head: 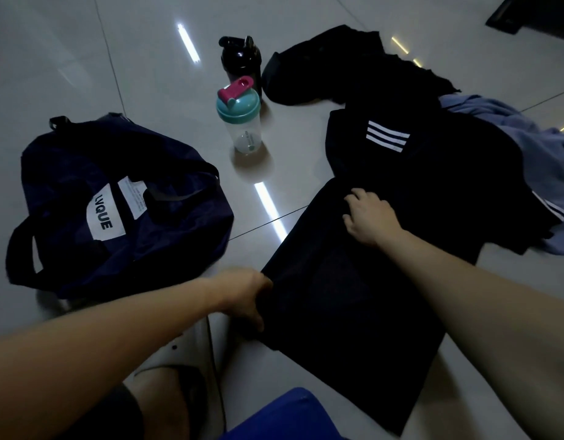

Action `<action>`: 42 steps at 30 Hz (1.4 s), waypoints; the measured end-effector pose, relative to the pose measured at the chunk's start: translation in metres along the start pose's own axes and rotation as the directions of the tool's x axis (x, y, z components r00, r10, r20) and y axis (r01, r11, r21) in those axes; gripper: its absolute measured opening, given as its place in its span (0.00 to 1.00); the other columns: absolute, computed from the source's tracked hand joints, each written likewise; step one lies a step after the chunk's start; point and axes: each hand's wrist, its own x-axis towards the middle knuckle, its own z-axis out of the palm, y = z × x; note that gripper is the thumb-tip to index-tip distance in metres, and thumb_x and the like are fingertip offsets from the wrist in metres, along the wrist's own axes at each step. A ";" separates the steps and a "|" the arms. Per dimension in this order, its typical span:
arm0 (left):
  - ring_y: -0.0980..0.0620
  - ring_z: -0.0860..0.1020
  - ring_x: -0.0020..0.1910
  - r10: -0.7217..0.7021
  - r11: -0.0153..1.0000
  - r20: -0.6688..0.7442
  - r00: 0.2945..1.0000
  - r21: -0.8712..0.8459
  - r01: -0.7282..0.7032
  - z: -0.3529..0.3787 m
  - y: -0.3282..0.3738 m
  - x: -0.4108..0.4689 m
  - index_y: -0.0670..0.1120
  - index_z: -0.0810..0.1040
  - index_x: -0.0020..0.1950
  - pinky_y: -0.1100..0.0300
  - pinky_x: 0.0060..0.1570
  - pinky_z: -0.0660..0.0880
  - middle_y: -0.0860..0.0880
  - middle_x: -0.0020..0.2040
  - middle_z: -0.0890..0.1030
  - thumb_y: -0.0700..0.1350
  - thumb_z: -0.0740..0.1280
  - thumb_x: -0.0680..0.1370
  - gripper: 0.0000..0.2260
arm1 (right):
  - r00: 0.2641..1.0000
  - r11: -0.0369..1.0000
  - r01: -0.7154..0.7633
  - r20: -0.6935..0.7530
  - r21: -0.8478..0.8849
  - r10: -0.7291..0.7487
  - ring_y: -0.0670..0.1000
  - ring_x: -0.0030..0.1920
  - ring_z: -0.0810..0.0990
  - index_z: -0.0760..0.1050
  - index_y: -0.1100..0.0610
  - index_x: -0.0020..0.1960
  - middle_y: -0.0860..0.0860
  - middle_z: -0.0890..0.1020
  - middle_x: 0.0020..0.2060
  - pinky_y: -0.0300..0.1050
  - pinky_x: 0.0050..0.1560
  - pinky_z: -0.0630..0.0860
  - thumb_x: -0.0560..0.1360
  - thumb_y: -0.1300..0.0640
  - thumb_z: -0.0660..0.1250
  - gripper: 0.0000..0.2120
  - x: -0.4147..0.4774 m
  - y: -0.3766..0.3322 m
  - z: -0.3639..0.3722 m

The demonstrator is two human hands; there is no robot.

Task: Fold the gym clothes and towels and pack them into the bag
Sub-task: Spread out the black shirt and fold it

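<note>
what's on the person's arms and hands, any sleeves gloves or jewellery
Nothing shows: the left hand and right hand are ungloved with no rings seen, and both forearms are bare to the frame edge, without sleeves, watch or bands.

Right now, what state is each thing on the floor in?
Black garment, laid flat; left hand grips its edge, right hand presses on it.
Striped garment, unfolded.
Blue cloth, crumpled.
Far black cloth, crumpled.
Bag, slumped flat.
Teal-lidded bottle, upright, lid on.
Black bottle, upright.
</note>
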 end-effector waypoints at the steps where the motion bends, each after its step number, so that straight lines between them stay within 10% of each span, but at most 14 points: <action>1: 0.47 0.79 0.53 0.033 0.994 -0.002 0.999 0.103 -0.032 0.009 0.006 0.001 0.51 0.77 0.61 0.57 0.47 0.74 0.51 0.55 0.78 0.62 0.77 0.68 0.27 | 1.000 1.000 0.022 -0.006 -0.007 -0.022 0.61 0.70 0.69 0.68 0.58 0.73 0.56 0.66 0.75 0.59 0.65 0.71 0.82 0.49 0.59 0.22 -0.004 -0.001 0.002; 10: 0.41 0.80 0.57 0.091 0.905 0.118 0.989 0.404 -0.131 0.027 -0.003 -0.008 0.46 0.78 0.61 0.49 0.58 0.78 0.44 0.59 0.80 0.50 0.67 0.78 0.14 | 0.990 0.993 0.110 0.095 -0.037 -0.106 0.58 0.72 0.69 0.70 0.57 0.72 0.55 0.68 0.74 0.56 0.66 0.72 0.82 0.49 0.59 0.21 -0.033 0.004 0.009; 17: 0.46 0.79 0.57 -0.066 0.998 -0.183 0.981 0.007 0.068 0.027 0.023 0.006 0.49 0.73 0.66 0.52 0.53 0.77 0.49 0.60 0.78 0.69 0.63 0.77 0.28 | 1.000 0.998 0.018 0.020 0.064 -0.020 0.58 0.72 0.68 0.68 0.56 0.75 0.54 0.67 0.75 0.56 0.67 0.71 0.82 0.53 0.58 0.22 -0.059 0.014 0.004; 22: 0.42 0.81 0.55 -0.115 0.986 -0.059 0.992 0.116 0.122 0.024 0.043 0.017 0.44 0.78 0.61 0.52 0.53 0.78 0.43 0.58 0.82 0.55 0.65 0.79 0.17 | 0.986 0.981 -0.168 0.010 0.100 0.168 0.58 0.64 0.73 0.69 0.57 0.72 0.54 0.72 0.66 0.56 0.61 0.75 0.82 0.53 0.59 0.20 -0.087 0.051 0.010; 29: 0.47 0.83 0.37 -0.271 0.960 0.345 0.899 0.159 0.229 -0.001 0.056 0.016 0.42 0.79 0.39 0.52 0.48 0.84 0.46 0.36 0.82 0.46 0.63 0.77 0.11 | 0.965 0.976 -0.214 0.162 0.042 0.204 0.59 0.78 0.58 0.58 0.54 0.80 0.55 0.57 0.80 0.59 0.72 0.65 0.83 0.49 0.58 0.27 -0.116 0.082 0.029; 34: 0.42 0.83 0.50 -0.186 0.973 -0.021 0.982 0.133 0.187 -0.015 0.067 0.037 0.46 0.76 0.48 0.53 0.50 0.80 0.44 0.51 0.83 0.57 0.66 0.75 0.15 | 0.944 0.941 -0.319 -0.048 0.109 0.325 0.61 0.68 0.70 0.68 0.58 0.72 0.57 0.70 0.70 0.57 0.62 0.72 0.81 0.53 0.60 0.21 -0.126 0.087 0.023; 39: 0.43 0.81 0.54 -0.165 0.979 -0.073 0.984 0.106 0.172 -0.009 0.076 0.053 0.45 0.76 0.58 0.52 0.53 0.79 0.45 0.56 0.81 0.57 0.65 0.77 0.17 | 0.610 0.479 -0.727 0.142 0.492 0.780 0.66 0.62 0.75 0.68 0.64 0.67 0.63 0.73 0.64 0.56 0.59 0.74 0.77 0.54 0.65 0.22 -0.148 0.122 0.024; 42: 0.43 0.82 0.53 -0.197 0.979 0.008 0.980 0.046 0.197 -0.008 0.074 0.056 0.45 0.76 0.53 0.54 0.51 0.79 0.45 0.53 0.81 0.53 0.68 0.77 0.13 | 0.490 0.191 -0.755 0.344 0.628 0.801 0.64 0.52 0.82 0.73 0.64 0.60 0.62 0.81 0.56 0.56 0.54 0.81 0.72 0.51 0.68 0.22 -0.151 0.130 0.029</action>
